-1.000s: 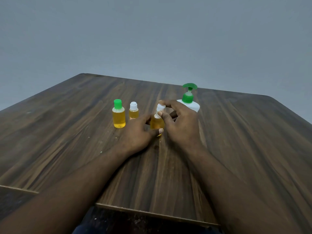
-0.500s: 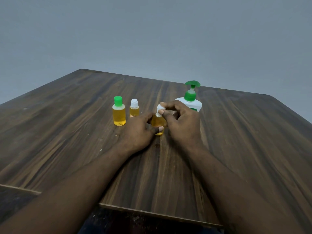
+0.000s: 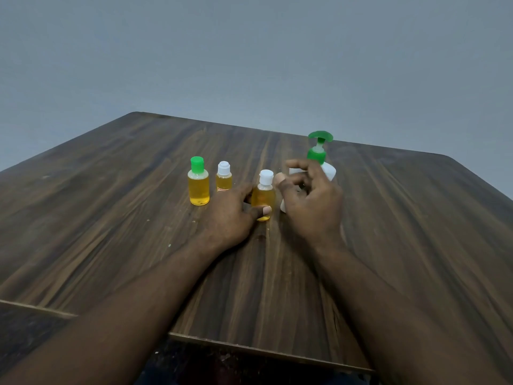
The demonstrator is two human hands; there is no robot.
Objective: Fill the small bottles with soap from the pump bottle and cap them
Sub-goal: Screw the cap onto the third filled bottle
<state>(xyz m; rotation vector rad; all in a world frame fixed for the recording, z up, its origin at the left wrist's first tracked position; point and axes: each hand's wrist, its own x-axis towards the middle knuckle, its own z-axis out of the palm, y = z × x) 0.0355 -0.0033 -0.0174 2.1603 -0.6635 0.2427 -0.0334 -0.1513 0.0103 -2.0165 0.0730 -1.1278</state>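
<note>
Soap-filling job, near its end by the look of it: at a dark wood-grain table (image 3: 111, 218), a person's left hand (image 3: 230, 215) grips the lower body of a small clear plastic bottle of amber soap (image 3: 263, 197). The bottle stands upright mid-table, just in front & left of the white pump bottle w/ green pump head (image 3: 316, 154). The small bottle's white cap (image 3: 266, 176) is on. The right hand (image 3: 311, 201) hovers just beside it, fingers loosely curled, holding nothing; can't tell if the thumb tip touches the cap. Further left, apart from both hands, stand a taller clear bottle w/ green cap (image 3: 198, 184) & a shorter clear bottle w/ white cap (image 3: 223, 179), both filled. Judging by looks, the held bottle is light, thin-walled & squeezable, prob. slick if soap has run down it, and tippy on its narrow base. Best held low round the body, as here, w/ thumb & forefinger on the cap sides for any final twist. A hard squeeze could push soap up past a loose cap.
</note>
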